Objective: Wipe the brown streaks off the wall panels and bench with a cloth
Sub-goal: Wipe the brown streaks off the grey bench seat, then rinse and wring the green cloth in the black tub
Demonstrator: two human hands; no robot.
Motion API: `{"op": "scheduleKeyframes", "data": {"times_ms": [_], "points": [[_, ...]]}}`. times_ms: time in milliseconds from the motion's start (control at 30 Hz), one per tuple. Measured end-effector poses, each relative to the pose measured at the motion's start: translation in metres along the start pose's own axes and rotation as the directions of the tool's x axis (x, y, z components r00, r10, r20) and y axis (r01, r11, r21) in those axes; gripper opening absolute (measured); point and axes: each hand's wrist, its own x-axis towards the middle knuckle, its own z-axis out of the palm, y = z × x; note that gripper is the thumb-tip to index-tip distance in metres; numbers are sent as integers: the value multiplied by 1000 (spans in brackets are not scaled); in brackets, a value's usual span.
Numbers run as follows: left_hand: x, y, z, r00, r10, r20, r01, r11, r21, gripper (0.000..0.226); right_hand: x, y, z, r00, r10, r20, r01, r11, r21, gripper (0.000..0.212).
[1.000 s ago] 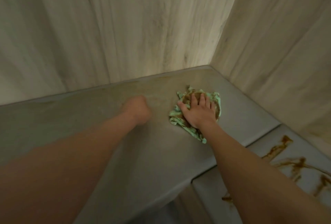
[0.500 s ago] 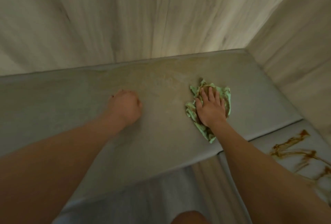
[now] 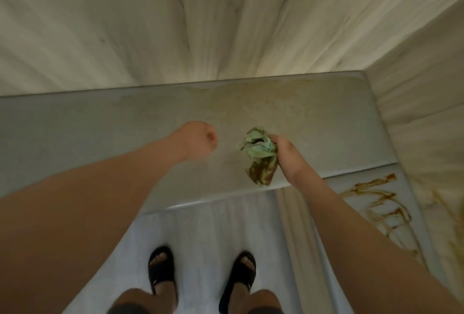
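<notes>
Gripping a bunched green cloth (image 3: 258,153) over the counter (image 3: 100,133) near its front edge, right grip (image 3: 286,153) curled round it, left grip (image 3: 198,140) a fist holding nothing, brown streaks (image 3: 376,197) on the lower ledge (image 3: 404,188) at right

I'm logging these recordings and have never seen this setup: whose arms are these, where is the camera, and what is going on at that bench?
There is no machine here. A person wears one wide-angle camera on the head, looking forward and down, so every picture is their own view. The two bare arms are theirs, and so are the feet in black sandals at the bottom.

The left hand is curled into a fist and holds nothing. The right hand grips a crumpled green cloth, stained brown, over the grey bench.

The bench runs along pale wood-grain wall panels and shows a faint brownish smear. Dark brown streaks lie on the lower section at the right, not yet wiped.
</notes>
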Motion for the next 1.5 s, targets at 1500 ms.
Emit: {"op": "scheduleKeyframes", "data": {"times_ms": [1500], "points": [[-817,-19,164,268,-923,-275,373,363,-854,21,-547,79,291,629,-46,776,450,836,-315,16]]}}
